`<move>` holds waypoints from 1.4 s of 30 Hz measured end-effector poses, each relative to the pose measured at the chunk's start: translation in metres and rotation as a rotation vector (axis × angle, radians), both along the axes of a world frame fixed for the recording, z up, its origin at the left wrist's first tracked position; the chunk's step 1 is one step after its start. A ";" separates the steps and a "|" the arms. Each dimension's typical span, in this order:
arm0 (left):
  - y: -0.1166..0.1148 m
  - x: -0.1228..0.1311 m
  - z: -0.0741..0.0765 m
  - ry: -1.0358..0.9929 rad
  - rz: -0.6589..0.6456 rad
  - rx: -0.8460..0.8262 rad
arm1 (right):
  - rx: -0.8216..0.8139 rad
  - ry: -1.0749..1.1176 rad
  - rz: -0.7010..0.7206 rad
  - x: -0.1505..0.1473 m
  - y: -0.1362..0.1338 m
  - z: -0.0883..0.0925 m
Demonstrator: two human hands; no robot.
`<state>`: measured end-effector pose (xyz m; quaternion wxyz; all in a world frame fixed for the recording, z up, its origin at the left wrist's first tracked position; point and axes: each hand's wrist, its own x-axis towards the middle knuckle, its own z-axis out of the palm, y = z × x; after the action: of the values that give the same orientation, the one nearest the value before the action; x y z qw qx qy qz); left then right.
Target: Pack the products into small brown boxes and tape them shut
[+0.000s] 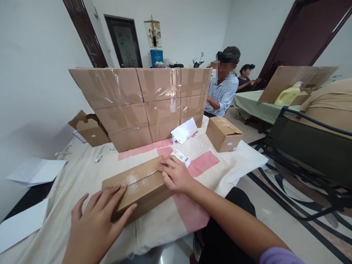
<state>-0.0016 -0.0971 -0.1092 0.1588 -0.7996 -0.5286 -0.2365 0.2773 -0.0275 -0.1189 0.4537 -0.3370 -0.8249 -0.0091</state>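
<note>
Our left hand [96,214] is spread open over one end of the taped box [143,185], and our right hand [177,175] rests with bent fingers at the other; whether it grips, we cannot tell. The box lies on the tabletop [82,172], on our side of the stacked cartons [162,110]. We judge light, even pressure best, keeping the box from sliding or denting.

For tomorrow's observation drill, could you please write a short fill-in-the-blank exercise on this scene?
1. Of the left hand and right hand on the cardboard box, the ____ one is nearer the stacked boxes.
2. The stacked boxes rise ____ rows high.
3. The bottle on the green tablecloth is mainly ____.

Missing words: right; three; yellow.
</note>
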 end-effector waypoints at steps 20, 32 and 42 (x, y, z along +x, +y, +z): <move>0.001 -0.014 -0.012 -0.148 -0.064 -0.038 | -0.474 -0.198 -0.380 0.093 0.047 -0.026; -0.005 -0.014 -0.009 -0.119 -0.109 -0.008 | -0.668 -0.159 -0.340 0.107 0.031 -0.024; -0.008 -0.014 -0.008 -0.120 -0.126 -0.017 | -0.690 -0.325 -0.280 0.095 0.038 -0.028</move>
<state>-0.0158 -0.1051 -0.1173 0.1052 -0.8170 -0.4878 -0.2890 0.3722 0.0101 -0.1472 0.1719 -0.5727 -0.7867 0.1533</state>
